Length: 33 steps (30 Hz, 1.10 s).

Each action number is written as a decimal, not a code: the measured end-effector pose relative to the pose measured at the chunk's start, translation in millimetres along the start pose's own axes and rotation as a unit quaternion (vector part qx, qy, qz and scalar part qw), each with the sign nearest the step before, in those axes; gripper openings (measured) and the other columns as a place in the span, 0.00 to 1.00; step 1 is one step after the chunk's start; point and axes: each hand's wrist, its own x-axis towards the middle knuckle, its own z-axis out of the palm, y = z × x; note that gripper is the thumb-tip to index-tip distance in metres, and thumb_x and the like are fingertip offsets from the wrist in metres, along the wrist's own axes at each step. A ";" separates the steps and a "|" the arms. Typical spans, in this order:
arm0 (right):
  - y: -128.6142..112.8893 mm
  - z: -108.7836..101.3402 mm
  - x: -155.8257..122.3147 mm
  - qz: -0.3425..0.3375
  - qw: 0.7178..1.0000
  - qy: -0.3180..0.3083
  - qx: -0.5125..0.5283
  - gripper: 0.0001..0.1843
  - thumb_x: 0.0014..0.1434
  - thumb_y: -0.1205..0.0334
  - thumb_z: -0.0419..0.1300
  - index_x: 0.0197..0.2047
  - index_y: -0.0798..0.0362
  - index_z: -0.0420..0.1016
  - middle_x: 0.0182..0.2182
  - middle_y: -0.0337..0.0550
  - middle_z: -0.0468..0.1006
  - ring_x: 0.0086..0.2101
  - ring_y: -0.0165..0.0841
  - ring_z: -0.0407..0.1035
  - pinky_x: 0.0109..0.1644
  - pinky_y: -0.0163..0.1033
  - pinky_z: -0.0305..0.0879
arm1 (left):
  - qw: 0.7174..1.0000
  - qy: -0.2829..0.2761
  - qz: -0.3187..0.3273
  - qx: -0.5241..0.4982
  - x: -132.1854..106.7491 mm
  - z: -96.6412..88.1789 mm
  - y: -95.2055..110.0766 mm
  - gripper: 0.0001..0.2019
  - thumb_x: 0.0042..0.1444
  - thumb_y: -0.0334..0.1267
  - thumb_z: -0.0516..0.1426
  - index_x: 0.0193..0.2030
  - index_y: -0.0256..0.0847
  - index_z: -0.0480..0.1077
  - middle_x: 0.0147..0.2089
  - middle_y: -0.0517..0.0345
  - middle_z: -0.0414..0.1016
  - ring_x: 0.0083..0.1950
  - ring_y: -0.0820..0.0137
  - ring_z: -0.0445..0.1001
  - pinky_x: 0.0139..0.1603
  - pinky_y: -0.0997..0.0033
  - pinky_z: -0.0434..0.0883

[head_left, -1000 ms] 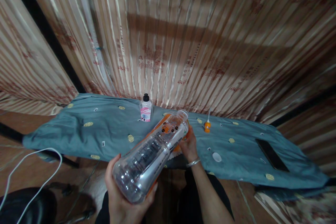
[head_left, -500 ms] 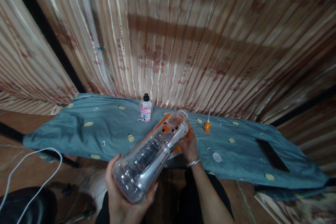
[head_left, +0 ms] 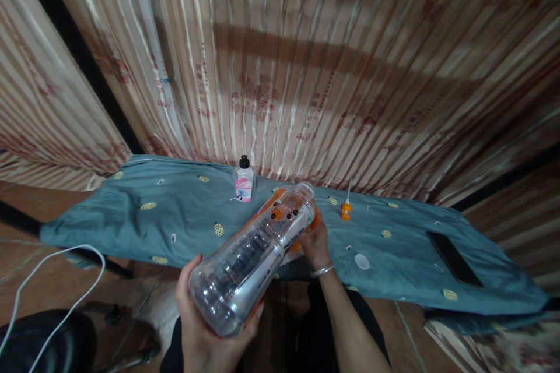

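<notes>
- Head view: almost nothing has changed since half a second ago; the bottle (head_left: 254,250) and both hands are in the same spots, and the view has only slid a tiny bit
- The left hand (head_left: 205,326) still holds the bottom of the bottle, with fingers and thumb curled tight around it
- The bottle is big, clear and shiny, with orange on it; it lies tilted in the air, bottom near the camera, open neck up and away, over the near edge of the blue cloth (head_left: 131,215)
- The right hand (head_left: 315,239), with a bangle (head_left: 322,271) on the wrist, is at the neck end; the bottle hides its fingers, so I cannot tell if they are open or gripping
- On the cloth are a small bottle (head_left: 244,180) by the curtain (head_left: 306,70), an orange tip (head_left: 345,210), a white lid (head_left: 361,261) and a phone (head_left: 452,256)
- A white cable (head_left: 52,280) runs out of the picture on the left
- The marks on the bottle are too blurry to read
</notes>
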 end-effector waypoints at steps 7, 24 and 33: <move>3.7 -1.0 -0.6 0.004 1.000 -0.001 -0.010 0.30 0.50 0.55 0.70 0.57 0.50 0.73 0.50 0.48 0.84 0.49 0.45 0.79 0.57 0.52 0.77 | 0.999 -0.040 0.027 0.010 6.1 -7.8 -8.9 0.51 0.36 0.40 0.78 0.67 0.48 0.61 0.57 0.49 0.72 0.50 0.58 0.81 0.46 0.62 0.82; 5.4 -2.0 -0.9 0.006 1.000 -0.010 0.000 0.34 0.50 0.53 0.71 0.60 0.50 0.72 0.52 0.49 0.84 0.49 0.46 0.79 0.56 0.50 0.76 | 0.986 -0.070 0.143 0.053 8.1 -9.0 -14.0 0.55 0.46 0.38 0.76 0.77 0.52 0.53 0.59 0.50 0.74 0.49 0.60 0.84 0.46 0.67 0.82; 7.3 0.2 0.0 -0.021 1.000 0.003 -0.006 0.30 0.51 0.55 0.70 0.57 0.50 0.73 0.51 0.49 0.84 0.50 0.43 0.79 0.57 0.51 0.76 | 0.990 -0.065 0.120 0.041 6.0 -11.2 -13.3 0.55 0.42 0.37 0.77 0.76 0.50 0.57 0.59 0.50 0.74 0.50 0.58 0.83 0.46 0.63 0.82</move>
